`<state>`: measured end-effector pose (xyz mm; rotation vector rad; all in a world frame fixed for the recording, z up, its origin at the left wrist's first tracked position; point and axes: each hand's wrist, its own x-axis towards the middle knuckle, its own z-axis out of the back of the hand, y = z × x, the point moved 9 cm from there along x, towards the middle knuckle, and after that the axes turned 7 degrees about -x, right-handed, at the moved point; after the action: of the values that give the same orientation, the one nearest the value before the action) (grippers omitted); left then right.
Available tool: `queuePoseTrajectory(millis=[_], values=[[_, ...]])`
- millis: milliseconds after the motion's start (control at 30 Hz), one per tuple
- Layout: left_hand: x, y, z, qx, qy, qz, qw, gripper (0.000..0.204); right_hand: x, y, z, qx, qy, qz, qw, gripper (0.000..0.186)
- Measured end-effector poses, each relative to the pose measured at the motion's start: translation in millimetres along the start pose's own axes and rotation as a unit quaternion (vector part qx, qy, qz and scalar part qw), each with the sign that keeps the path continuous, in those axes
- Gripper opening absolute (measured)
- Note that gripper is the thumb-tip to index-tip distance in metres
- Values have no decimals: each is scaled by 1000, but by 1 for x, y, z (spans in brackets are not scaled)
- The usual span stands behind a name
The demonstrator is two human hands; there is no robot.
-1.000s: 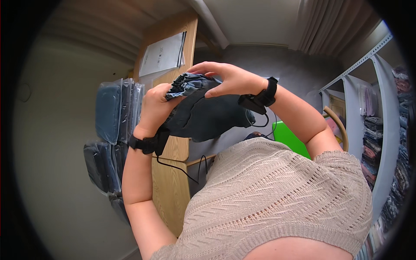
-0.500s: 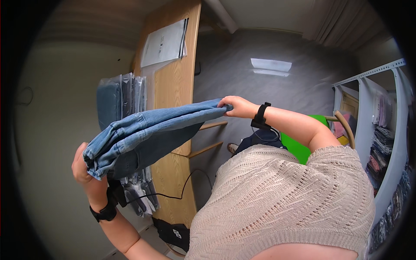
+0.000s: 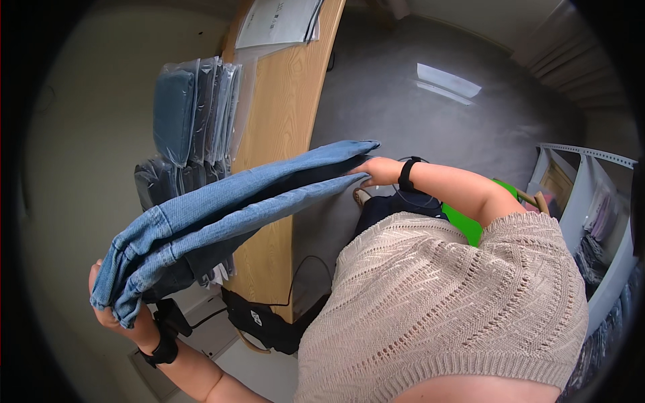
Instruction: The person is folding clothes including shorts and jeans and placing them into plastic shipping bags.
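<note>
Blue denim jeans [image 3: 201, 208], folded lengthwise, stretch slantwise between my hands above the table's near part. My left hand [image 3: 107, 305] is closed round their gathered, bunched end at the lower left, with some of its fingers hidden behind the cloth. At the other end my right hand [image 3: 379, 171] reaches in between the two denim layers. Its fingers grip the lower layer's tip, while the upper layer sticks out loose above them. Each wrist wears a black strap with a small device.
Clear-bagged folded garments [image 3: 191, 121] are stacked along the wooden table's [image 3: 279, 117] wall side. Flat plastic bags [image 3: 279, 23] lie at its far end. A black bag [image 3: 262, 319] and cable [image 3: 316, 258] are near me. Right stand a green chair [image 3: 463, 225] and white shelving [image 3: 568, 191] with packed clothes.
The jeans' right end has spread apart into two layers, and my right hand has slipped between them. My left hand has moved down and left with its end. The view has shifted too.
</note>
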<state>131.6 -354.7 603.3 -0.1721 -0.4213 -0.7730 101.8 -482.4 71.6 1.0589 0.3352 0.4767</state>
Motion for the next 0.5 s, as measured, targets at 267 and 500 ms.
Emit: queuePoseTrajectory(millis=[267, 500], values=[[-41, 36, 48, 162, 75, 29, 984, 29, 0, -46, 25, -169, -120, -175, 962, 20], [-84, 67, 125, 127, -1, 98, 987, 36, -7, -94, -11, -158, -3, -114, 981, 41]])
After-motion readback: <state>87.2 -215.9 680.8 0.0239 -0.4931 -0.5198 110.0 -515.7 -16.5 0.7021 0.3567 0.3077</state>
